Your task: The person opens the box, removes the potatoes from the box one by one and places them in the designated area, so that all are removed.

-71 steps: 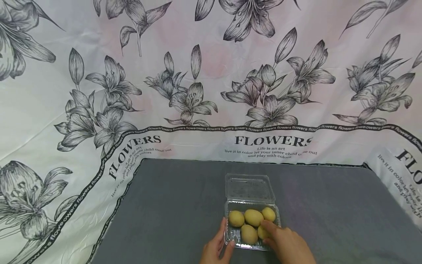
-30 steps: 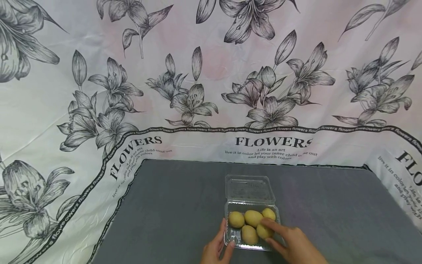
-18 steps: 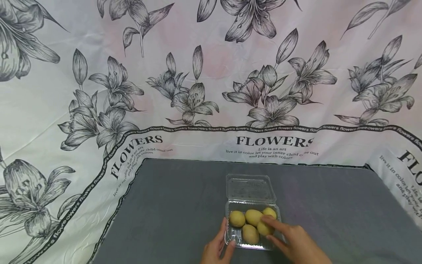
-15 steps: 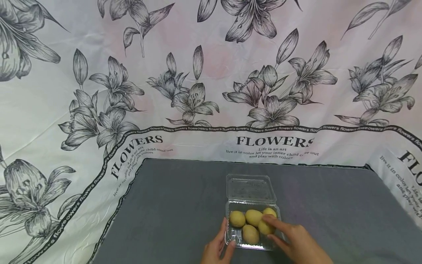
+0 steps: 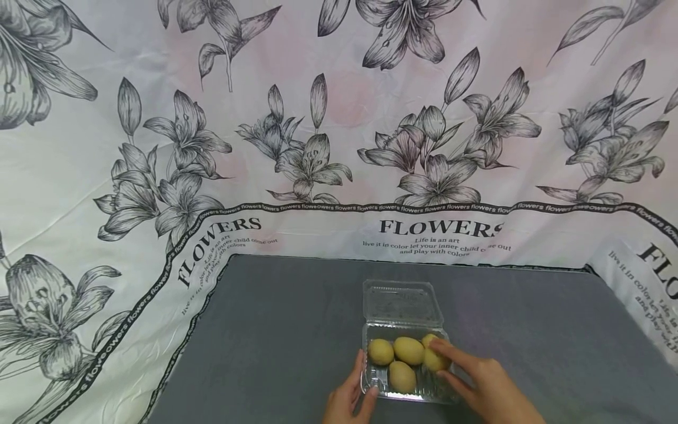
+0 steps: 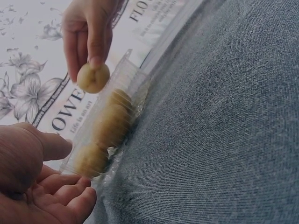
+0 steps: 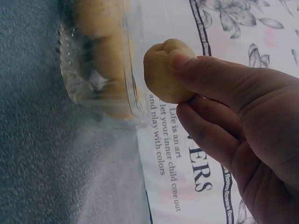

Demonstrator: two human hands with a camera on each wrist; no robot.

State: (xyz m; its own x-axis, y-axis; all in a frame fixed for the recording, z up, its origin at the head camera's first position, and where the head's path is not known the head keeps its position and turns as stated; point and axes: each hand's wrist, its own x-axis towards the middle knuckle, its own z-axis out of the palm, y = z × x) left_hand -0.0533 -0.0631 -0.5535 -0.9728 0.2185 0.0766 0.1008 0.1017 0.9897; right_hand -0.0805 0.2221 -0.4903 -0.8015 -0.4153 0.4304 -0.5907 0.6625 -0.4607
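A clear plastic clamshell container lies on the grey surface with its lid folded back. Several small yellow potatoes sit in it, among them a front potato and a back middle one. My right hand pinches another potato between thumb and fingers. In both wrist views that potato is held up clear of the container's rim. My left hand holds the container's left front corner, thumb at the front and fingers along the side. The held potato partly hides the back right one.
The grey tabletop spreads around the container. The transparent lid lies flat behind it. A white floral-printed cloth borders the surface at the back and both sides.
My right hand has lifted the front right potato out of its place and moved it up and to the right. The left hand and the container stay put.
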